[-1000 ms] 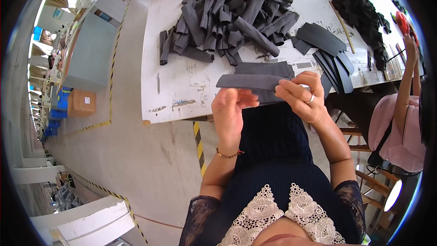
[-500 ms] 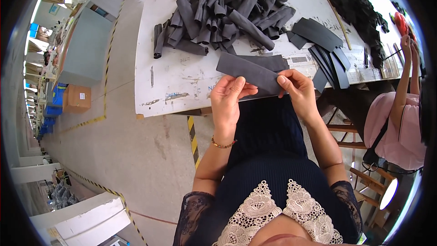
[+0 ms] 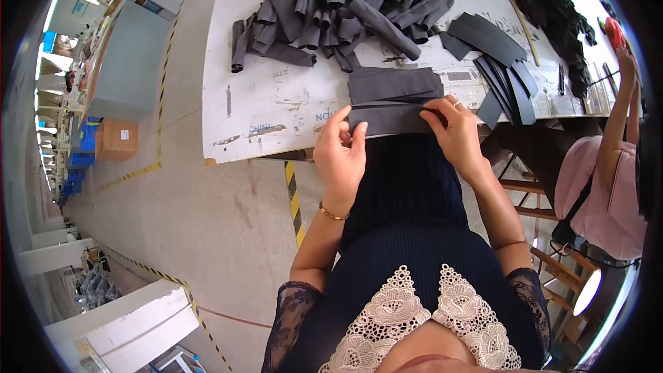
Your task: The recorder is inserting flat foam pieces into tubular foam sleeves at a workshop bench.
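Observation:
A dark grey flat strip (image 3: 391, 121), looking like fabric or thin leather, lies along the table's front edge in front of me. My left hand (image 3: 340, 159) has its left end between thumb and forefinger. At the other end, my right hand (image 3: 456, 135) pinches the strip's corner between thumb and fingers. Just beyond it rests a small stack of similar strips (image 3: 394, 84), slightly fanned at its right side. Farther back is a big heap of rolled dark grey pieces (image 3: 345, 10).
On the white table (image 3: 276, 107), more flat grey strips (image 3: 507, 86) lie to the right, near a wooden stick (image 3: 523, 24) and a black crumpled pile (image 3: 552, 21). A person in pink (image 3: 587, 186) sits at the right. A cardboard box (image 3: 117, 139) stands on the floor at left.
The strip, held up at a slant before, has come down level onto the table edge. Both hands moved with it, uncovering the small stack behind. My view has tipped slightly.

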